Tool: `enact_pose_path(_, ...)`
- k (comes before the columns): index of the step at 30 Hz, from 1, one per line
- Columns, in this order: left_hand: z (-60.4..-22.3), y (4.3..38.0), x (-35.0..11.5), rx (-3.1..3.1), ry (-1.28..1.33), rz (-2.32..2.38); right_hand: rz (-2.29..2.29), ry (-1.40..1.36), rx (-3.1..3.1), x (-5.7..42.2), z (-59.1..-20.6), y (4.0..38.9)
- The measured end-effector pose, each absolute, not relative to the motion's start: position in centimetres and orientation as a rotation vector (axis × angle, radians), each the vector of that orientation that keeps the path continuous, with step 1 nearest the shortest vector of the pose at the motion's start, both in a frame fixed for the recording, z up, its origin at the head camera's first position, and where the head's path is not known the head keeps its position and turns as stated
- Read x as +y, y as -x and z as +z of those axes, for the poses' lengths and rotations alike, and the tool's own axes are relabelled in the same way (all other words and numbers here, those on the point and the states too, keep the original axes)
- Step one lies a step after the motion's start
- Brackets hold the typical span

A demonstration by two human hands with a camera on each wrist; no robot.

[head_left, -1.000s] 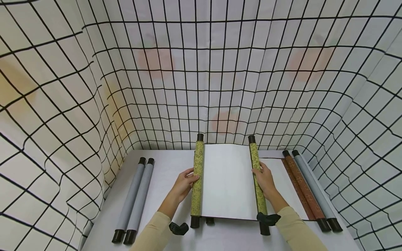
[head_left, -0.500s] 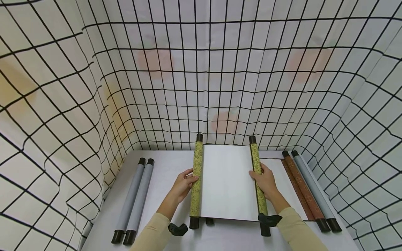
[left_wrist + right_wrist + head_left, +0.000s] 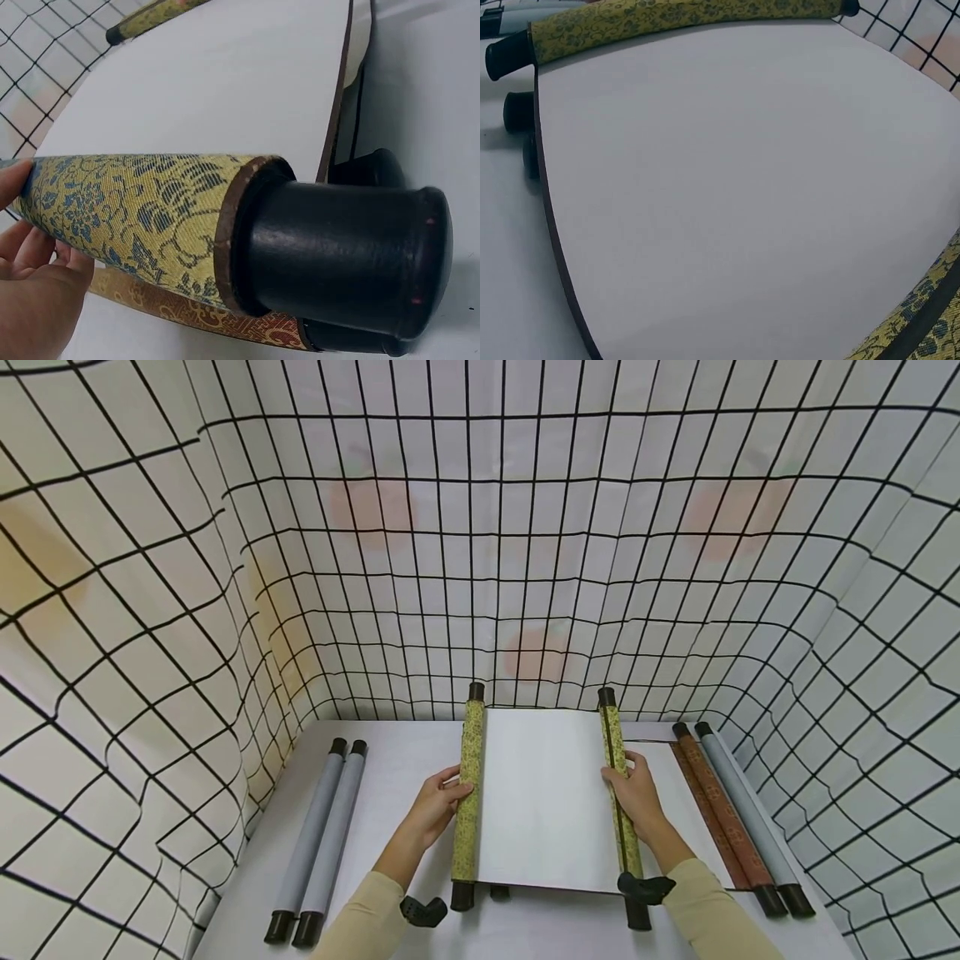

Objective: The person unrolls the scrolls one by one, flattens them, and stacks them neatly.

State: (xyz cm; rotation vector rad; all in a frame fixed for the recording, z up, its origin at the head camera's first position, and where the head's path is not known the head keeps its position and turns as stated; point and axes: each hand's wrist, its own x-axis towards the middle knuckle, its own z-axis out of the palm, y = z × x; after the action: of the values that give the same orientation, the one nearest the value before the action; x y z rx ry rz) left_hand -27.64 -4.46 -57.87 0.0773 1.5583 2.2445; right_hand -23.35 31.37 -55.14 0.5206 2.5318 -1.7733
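A yellow brocade scroll is partly unrolled, its blank white sheet stretched between two rolls with black end knobs. My left hand holds the left roll, thumb on top and fingers behind. The right roll is gripped by my right hand, and a dark strip runs along it. In the left wrist view the patterned roll and its black knob fill the front. My right hand is out of the right wrist view, where part of the right roll shows in the corner.
Underneath lies a red-brown brocade scroll, its white sheet partly covered. A grey roll lies beside it at the right. Two more grey rolls lie at the left of the white table. Black wire mesh surrounds the table.
The right roll has shifted slightly right and turned, bringing its dark strip into sight. My right thumb went inward, then back. My left hand kept its hold, drifting only slightly.
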Motion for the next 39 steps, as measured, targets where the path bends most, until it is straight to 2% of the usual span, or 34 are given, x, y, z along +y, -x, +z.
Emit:
enact_pose_path(22, -58.9, 27.2, -4.6, 1.515, -0.047, 2.280, -1.726, -0.448, 2.558, 32.3, -55.5, 23.0)
enact_pose_path(39, -58.6, 27.4, -4.6, 1.528, -0.049, 2.282, -1.690, -0.526, 2.650, 32.9, -54.7, 22.7)
